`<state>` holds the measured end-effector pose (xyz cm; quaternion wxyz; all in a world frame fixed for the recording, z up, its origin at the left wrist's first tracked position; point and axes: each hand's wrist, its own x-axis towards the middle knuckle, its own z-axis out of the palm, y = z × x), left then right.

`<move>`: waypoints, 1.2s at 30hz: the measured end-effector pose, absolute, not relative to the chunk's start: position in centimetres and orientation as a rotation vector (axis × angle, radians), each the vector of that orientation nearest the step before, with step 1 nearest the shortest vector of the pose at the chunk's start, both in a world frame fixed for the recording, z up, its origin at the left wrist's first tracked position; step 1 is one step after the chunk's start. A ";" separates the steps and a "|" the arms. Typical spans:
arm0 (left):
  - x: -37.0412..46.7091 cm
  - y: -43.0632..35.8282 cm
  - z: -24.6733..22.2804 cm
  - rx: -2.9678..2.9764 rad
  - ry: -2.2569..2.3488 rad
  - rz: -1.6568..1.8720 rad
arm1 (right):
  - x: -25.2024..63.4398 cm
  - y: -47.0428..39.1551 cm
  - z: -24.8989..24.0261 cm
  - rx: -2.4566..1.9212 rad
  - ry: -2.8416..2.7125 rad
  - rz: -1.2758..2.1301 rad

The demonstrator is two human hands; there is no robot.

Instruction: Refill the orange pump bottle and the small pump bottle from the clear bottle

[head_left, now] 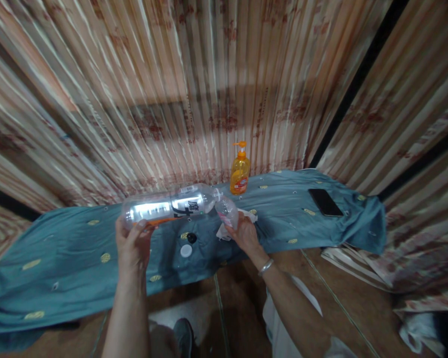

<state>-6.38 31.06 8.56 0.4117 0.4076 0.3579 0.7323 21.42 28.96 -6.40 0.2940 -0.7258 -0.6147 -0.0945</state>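
Note:
My left hand (pixel 134 241) is wrapped round the base end of a large clear plastic bottle (pixel 160 208), which lies nearly level above the cloth with its neck to the right. An orange strip (pixel 164 220) runs along its lower side; whether it is part of the bottle or separate I cannot tell. In my right hand (pixel 246 233) is a smaller clear plastic bottle (pixel 227 210), tilted, its narrow end meeting the large bottle's mouth. White crumpled tissue (pixel 224 232) shows beside the right hand. Below the bottles, a black cap (pixel 191 238) and a white cap (pixel 186 250) lie on the cloth.
The blue-green patterned cloth (pixel 78 258) covers a long, narrow table. Near its back edge stands an orange pump bottle (pixel 240 171) with amber liquid. A black phone (pixel 325 202) lies at the right. Striped curtains (pixel 209 89) hang close behind, with dark poles (pixel 358 79) at the sides.

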 end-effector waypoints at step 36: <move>-6.4 31.4 8.1 0.996 0.860 1.871 | 21.4 29.1 -6.9 -1.947 -1.617 -0.216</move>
